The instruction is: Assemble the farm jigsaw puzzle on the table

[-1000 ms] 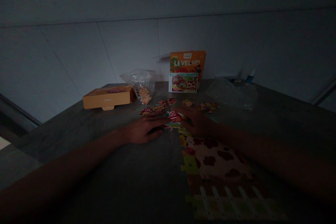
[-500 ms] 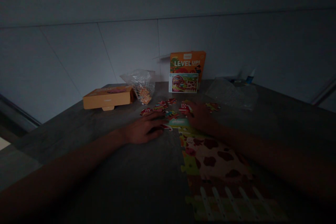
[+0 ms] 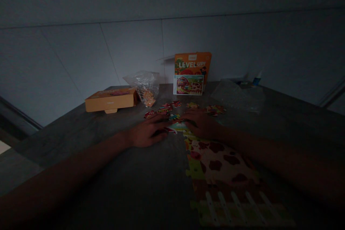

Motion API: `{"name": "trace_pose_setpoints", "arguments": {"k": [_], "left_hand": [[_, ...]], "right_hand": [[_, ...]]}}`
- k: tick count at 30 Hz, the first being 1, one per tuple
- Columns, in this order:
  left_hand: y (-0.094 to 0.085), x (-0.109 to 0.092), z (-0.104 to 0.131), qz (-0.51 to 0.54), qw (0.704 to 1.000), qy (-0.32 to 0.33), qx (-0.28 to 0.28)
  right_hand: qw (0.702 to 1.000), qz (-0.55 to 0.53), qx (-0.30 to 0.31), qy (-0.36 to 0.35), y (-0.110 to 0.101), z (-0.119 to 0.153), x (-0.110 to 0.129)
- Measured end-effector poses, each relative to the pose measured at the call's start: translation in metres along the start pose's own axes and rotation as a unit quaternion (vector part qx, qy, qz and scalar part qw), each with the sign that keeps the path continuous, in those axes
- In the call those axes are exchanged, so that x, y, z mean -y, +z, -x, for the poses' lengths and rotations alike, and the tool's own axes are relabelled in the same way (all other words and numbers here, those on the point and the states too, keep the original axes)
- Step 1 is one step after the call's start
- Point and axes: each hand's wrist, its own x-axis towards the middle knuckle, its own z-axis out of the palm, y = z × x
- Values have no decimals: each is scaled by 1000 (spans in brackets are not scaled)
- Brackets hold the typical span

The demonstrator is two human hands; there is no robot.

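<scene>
A partly joined jigsaw puzzle (image 3: 223, 165) with a spotted cow and a white fence lies on the table. At its far left end is a pale sky-coloured section (image 3: 179, 126), partly under my fingers. My left hand (image 3: 148, 132) rests palm down beside this section, fingers apart, near a red-and-white puzzle piece (image 3: 171, 130). Reaching in from the right, my right hand (image 3: 202, 123) has its fingers bent over the section's far edge. The piece at its fingertips is mostly hidden in the dim light. Loose puzzle pieces (image 3: 165, 108) lie just beyond both hands.
An orange box (image 3: 110, 100) lies at the back left beside a clear bag (image 3: 147, 88) of pieces. An orange LEVEL UP box (image 3: 192, 61) stands behind a picture card (image 3: 188, 85). Right of these are an empty plastic bag (image 3: 237, 95) and a small bottle (image 3: 257, 79).
My right hand has moved left, toward my left hand. The red barn puzzle piece at its fingers has left its former spot, uncovering yellowish pieces behind. My left hand has stayed put.
</scene>
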Motion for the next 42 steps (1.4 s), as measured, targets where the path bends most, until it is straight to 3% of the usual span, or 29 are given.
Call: {"name": "trace_pose_setpoints", "arguments": {"k": [6,13,19,23,30,39,42], "left_hand": [[0,0,-1,10,1000,4,-16],[-7,-5,-5,55,995,73,-35],[-4,-4,-3,93,988,112,-54],[-6,-8,-2,102,984,133,-59],[-6,-9,-2,93,991,84,-47],[-6,-8,-3,97,992,73,-35],[-4,-7,-2,82,993,76,-44]], "right_hand": [[998,-22,-15,-64,-4,1,4],[990,-54,-31,-126,-6,3,6],[991,-40,-81,-102,-4,4,7],[992,-29,-83,-90,-2,4,6],[994,-32,-66,-85,-1,4,4],[996,-47,-25,-73,-4,3,6],[998,14,-59,-16,-5,2,8]]}}
